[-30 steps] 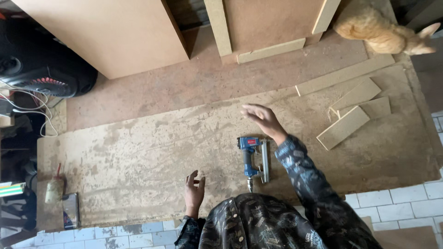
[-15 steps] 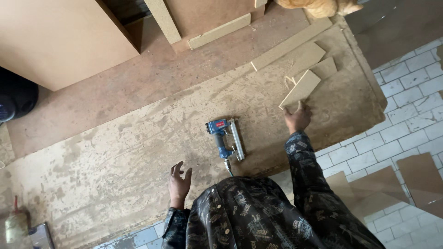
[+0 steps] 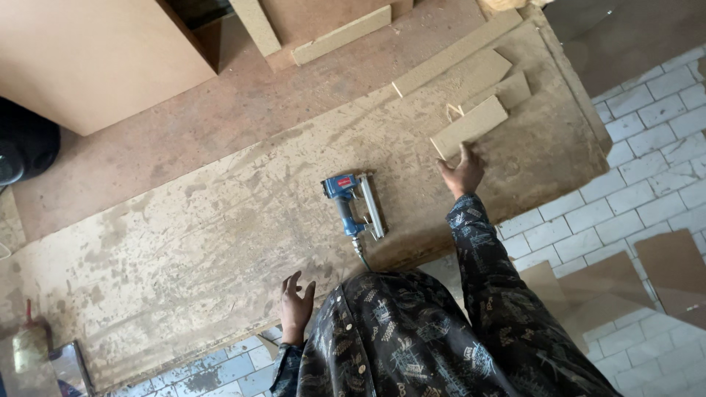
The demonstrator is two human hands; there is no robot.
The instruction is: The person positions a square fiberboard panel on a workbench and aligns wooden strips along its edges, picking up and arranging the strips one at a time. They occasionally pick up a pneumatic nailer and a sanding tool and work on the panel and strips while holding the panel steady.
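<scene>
My right hand (image 3: pixel 462 173) reaches out over a stained board (image 3: pixel 220 242) and its fingers touch the near end of a small rectangular wood piece (image 3: pixel 471 126); I cannot tell whether it grips it. Beside that piece lie two more flat offcuts (image 3: pixel 482 77). My left hand (image 3: pixel 296 305) hovers with fingers apart at the board's near edge, holding nothing. A blue pneumatic nail gun (image 3: pixel 353 202) lies on the board between my hands, its hose end toward me.
Large brown panels (image 3: pixel 95 59) and wood strips (image 3: pixel 342 33) stand at the back. White tiled floor (image 3: pixel 647 147) with cardboard sheets (image 3: pixel 673 268) lies to the right. A small bottle and tray (image 3: pixel 44 353) sit at the lower left.
My right hand has swung right, away from the nail gun, and reached the small wood piece. The view has shifted right too. My left hand stays near the board's edge.
</scene>
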